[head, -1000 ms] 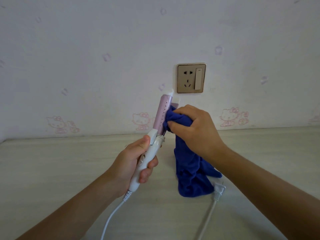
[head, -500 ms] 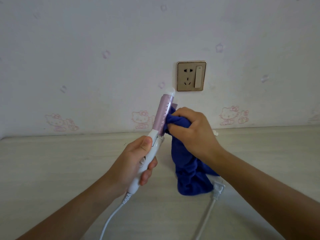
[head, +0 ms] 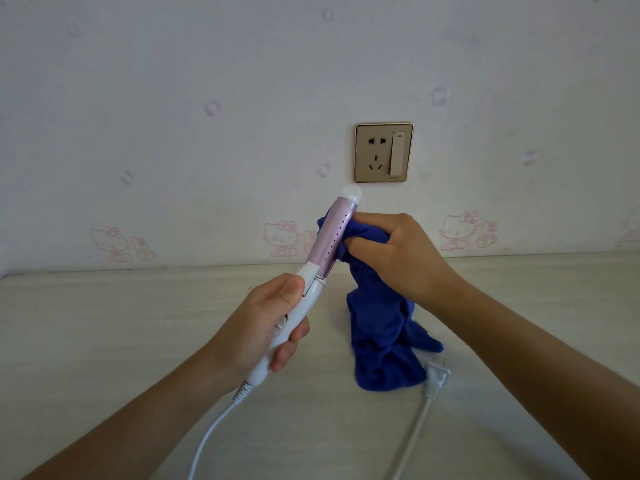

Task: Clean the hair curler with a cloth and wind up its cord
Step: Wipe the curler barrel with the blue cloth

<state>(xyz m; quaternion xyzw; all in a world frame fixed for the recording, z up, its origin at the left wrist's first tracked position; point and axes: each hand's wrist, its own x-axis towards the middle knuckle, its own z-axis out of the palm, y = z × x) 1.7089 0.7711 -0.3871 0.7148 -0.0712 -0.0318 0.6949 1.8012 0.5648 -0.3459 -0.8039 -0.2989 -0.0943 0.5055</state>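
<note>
Cleaning under way: left hand (head: 273, 327) grips the curler (head: 334, 233) handle, right hand (head: 398, 258) clutches the cloth (head: 381, 334) against its barrel; the cord (head: 227, 409) lies loose, winding yet to come.

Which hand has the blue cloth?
The right hand grips the blue cloth against the hair curler; the left hand only holds its white handle.

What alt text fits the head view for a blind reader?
A person's left hand grips the white handle of a hair curler while the right hand holds a blue cloth against its lilac barrel. The cloth hangs to a pale table, where the white cord and its plug lie. An empty wall socket sits behind.
</note>
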